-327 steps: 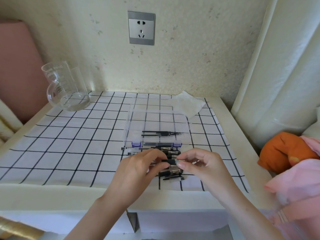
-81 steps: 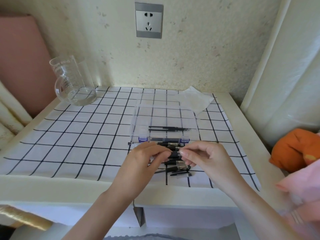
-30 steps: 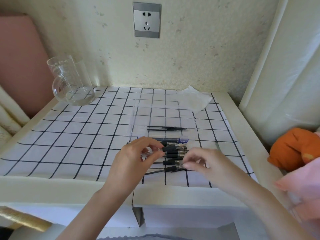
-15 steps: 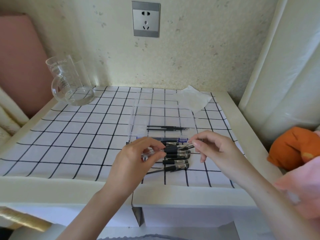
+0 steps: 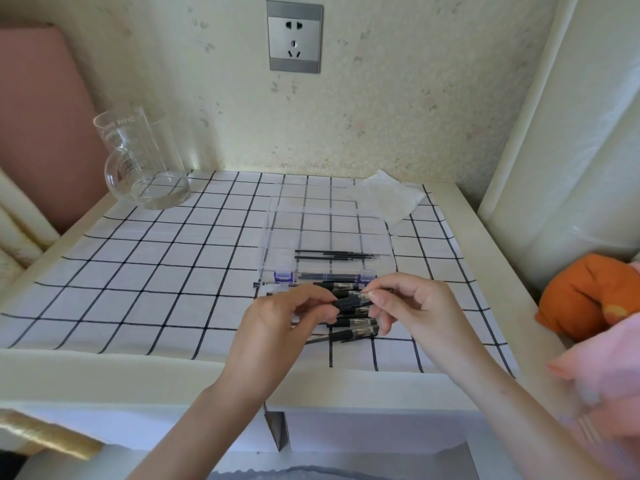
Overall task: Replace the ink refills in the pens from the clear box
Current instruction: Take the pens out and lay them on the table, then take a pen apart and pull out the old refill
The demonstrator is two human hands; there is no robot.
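Nearest, at 6 o'clock, the left hand and right hand meet above the bench, each pinching one end of a black pen, with more pens lying just beneath. Beyond them at 12 o'clock the clear box holds thin refills. The step seems to be screwing this pen's tip; the next move calls for steady opposite twisting, parts kept in line

A cream table is spread with a black-gridded white cloth. On the cloth — a glass jug far left, a clear box mid-table, a tissue behind it, pens just before it
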